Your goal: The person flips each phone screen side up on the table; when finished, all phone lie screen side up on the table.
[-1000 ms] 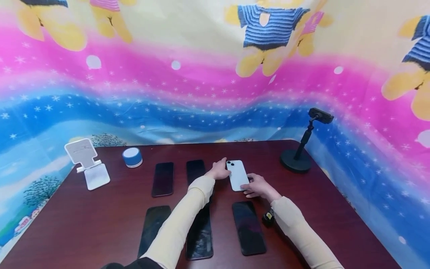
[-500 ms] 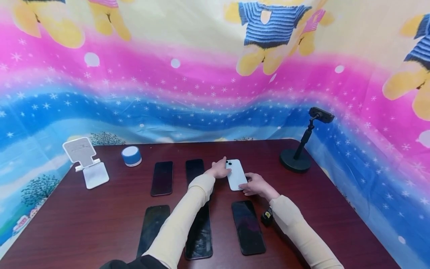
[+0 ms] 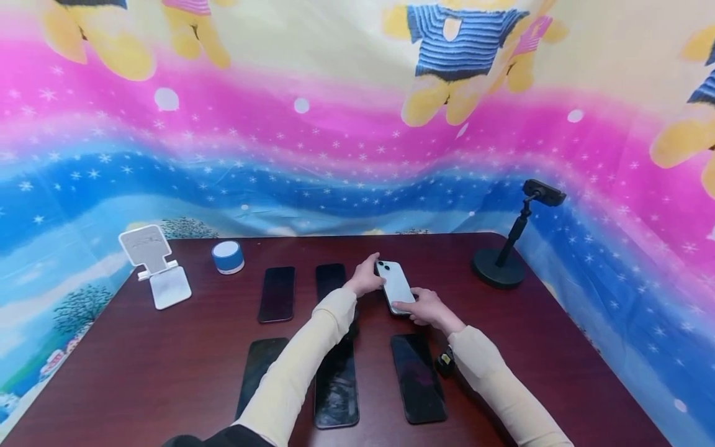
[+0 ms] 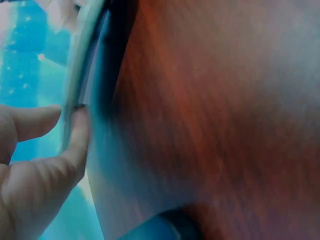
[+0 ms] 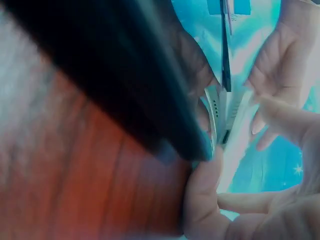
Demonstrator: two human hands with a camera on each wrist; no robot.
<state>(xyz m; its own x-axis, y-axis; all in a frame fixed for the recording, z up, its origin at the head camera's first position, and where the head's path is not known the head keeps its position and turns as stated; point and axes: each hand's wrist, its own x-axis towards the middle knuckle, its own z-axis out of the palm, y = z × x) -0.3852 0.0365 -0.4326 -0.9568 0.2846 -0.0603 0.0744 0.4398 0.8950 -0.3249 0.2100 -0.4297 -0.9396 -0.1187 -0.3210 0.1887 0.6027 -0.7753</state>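
Observation:
A white smartphone (image 3: pixel 395 287) with its back and camera lenses facing up is held between both hands, at the table's far middle. My left hand (image 3: pixel 365 278) grips its upper left edge, and in the left wrist view a finger and thumb pinch the phone's side (image 4: pixel 79 65). At the lower right corner, my right hand (image 3: pixel 429 307) grips it, the thumb over the back. In the right wrist view the fingers (image 5: pixel 202 200) close round the phone's end. The phone looks raised a little off the table.
Black phones lie face up: one at far left (image 3: pixel 277 295), one partly behind the left arm (image 3: pixel 331 278), and others nearer, including one below the right hand (image 3: pixel 419 379). A white folding stand (image 3: pixel 162 273), a blue-and-white round container (image 3: pixel 228 257) and a black camera stand (image 3: pixel 499 268) stand behind.
The white phone has gone from lying flat to slightly lifted and tilted. Both hands have tightened on its edges, and the right thumb lies further over its back.

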